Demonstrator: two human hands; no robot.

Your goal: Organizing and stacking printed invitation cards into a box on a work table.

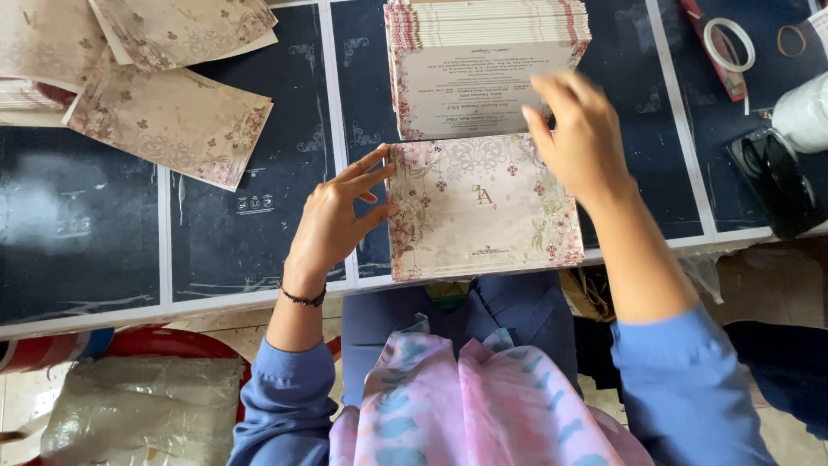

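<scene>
R hand (580, 129) motion-blurred; card stack (487, 34) top cropped.

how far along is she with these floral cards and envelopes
Done: a few floral envelopes lie loose at the far left. In hand: the left hand steadies one floral envelope at the table edge, while the right hand, blurred, reaches to the stack of printed cards. Left: that stack looks thick, so most seems undone.

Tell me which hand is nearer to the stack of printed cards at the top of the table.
Right. The right hand reaches over the front edge of the stack of printed cards, overlapping it. The left hand is lower and to the left, its fingertips touching the floral envelope instead.
</scene>
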